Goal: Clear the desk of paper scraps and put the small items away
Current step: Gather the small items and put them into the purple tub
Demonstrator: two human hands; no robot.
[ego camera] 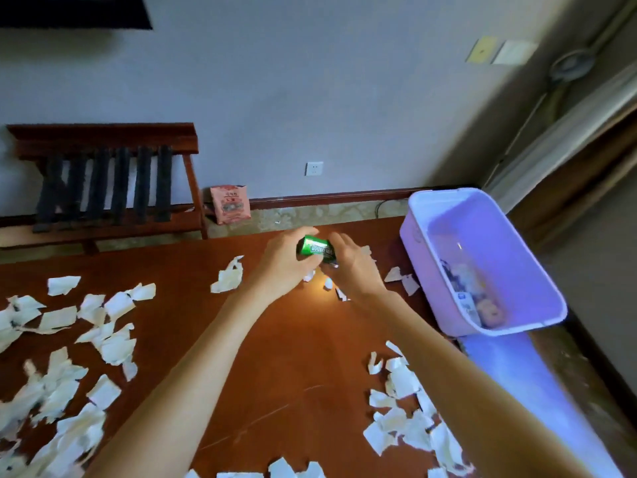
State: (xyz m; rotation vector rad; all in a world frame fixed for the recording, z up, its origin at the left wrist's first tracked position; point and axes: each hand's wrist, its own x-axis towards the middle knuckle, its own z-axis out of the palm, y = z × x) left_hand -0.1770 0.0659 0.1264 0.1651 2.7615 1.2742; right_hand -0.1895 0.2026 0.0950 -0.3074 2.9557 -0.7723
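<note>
A small green pack (pixel 317 249) was held above the far side of the table (pixel 293 339), the left hand (pixel 284 267) curled round one end and the right hand (pixel 350 269) pinching the other. Torn paper scraps (pixel 103 339) lay scattered around. At the table's right edge stood a lilac bin (pixel 425 270) holding a few small blurred packets (pixel 474 300) at its near end.

A lodging or domestic room is indicated. A wooden luggage rack (pixel 103 188) with dark straps is set against a plain painted wall (pixel 310 98). A wall socket (pixel 314 168) and dark skirting board (pixel 327 195) are noted, and a polished wooden desk (pixel 293 339) is placed before them.
</note>
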